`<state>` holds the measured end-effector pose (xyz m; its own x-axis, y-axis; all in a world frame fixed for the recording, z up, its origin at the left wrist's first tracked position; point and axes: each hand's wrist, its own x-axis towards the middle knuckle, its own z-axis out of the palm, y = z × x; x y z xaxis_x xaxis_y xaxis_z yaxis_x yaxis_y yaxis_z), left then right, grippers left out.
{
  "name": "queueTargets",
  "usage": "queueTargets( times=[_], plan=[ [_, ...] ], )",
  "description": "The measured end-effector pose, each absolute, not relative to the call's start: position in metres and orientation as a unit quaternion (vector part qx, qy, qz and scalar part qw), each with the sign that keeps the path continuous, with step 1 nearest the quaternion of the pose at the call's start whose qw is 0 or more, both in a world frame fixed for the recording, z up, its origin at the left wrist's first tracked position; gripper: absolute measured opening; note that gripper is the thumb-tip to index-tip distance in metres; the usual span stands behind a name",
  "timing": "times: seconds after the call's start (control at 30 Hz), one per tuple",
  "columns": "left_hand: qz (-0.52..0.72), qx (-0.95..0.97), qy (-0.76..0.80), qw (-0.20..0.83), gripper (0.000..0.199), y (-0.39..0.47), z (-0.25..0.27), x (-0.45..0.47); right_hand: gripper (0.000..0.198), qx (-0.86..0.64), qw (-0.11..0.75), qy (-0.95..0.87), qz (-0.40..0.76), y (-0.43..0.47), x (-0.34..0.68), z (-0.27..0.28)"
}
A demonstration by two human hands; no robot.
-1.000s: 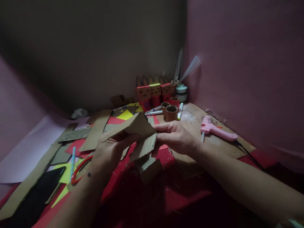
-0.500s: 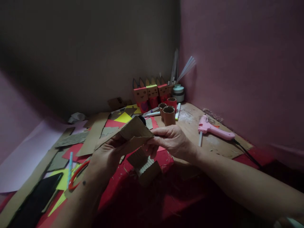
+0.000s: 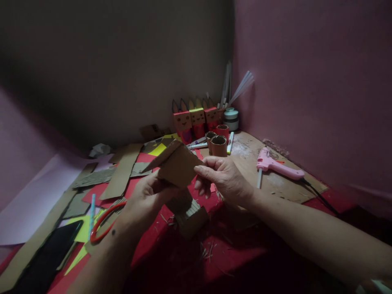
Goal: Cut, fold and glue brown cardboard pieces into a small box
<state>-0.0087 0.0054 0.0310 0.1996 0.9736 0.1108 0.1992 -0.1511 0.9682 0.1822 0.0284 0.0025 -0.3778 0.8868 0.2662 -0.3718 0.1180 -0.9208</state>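
Observation:
A folded piece of brown cardboard [image 3: 178,166] is held up between both hands over the red table surface [image 3: 180,261]. My left hand [image 3: 150,194] grips its lower left side, the fingers partly hidden behind it. At the right edge, my right hand [image 3: 222,176] pinches the cardboard between thumb and fingers. Below lies a bent strip of corrugated cardboard [image 3: 191,216], ridged side showing, with paper shreds around it. Orange-handled scissors [image 3: 99,224] rest beside my left forearm, their blades out of sight.
Cardboard tubes [image 3: 219,145] stand behind my right hand, near box-headed figures with ears [image 3: 183,121]. A pink glue gun [image 3: 277,167] lies right on a cardboard sheet [image 3: 284,190]. Left are a dark phone-like slab [image 3: 49,257], cardboard strips [image 3: 122,173] and yellow paper [image 3: 84,230]. A lidded jar [image 3: 231,119] stands in the corner.
The folded cardboard has been turned, so a broad flat face shows where its open inner side was visible. Both hands have shifted slightly and still hold it.

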Motion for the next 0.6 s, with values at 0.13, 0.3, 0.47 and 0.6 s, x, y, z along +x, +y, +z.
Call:
queueTargets(
  times=[0.13, 0.3, 0.47, 0.6],
  plan=[
    [0.415, 0.620, 0.422, 0.515, 0.031, 0.004, 0.029, 0.002, 0.024, -0.255, 0.513, -0.535, 0.620, 0.027, 0.180, 0.002],
    [0.463, 0.549, 0.536, 0.444, 0.031, 0.003, 0.018, 0.013, 0.023, -0.266, 0.476, -0.555, 0.628, 0.024, 0.177, 0.003],
    [0.467, 0.551, 0.524, 0.452, 0.027, 0.001, 0.020, 0.010, 0.018, -0.254, 0.441, -0.592, 0.625, 0.025, 0.178, 0.000],
    [0.431, 0.562, 0.531, 0.466, 0.021, -0.004, 0.022, 0.011, 0.018, -0.262, 0.448, -0.610, 0.599, 0.022, 0.179, 0.000]
  ],
)
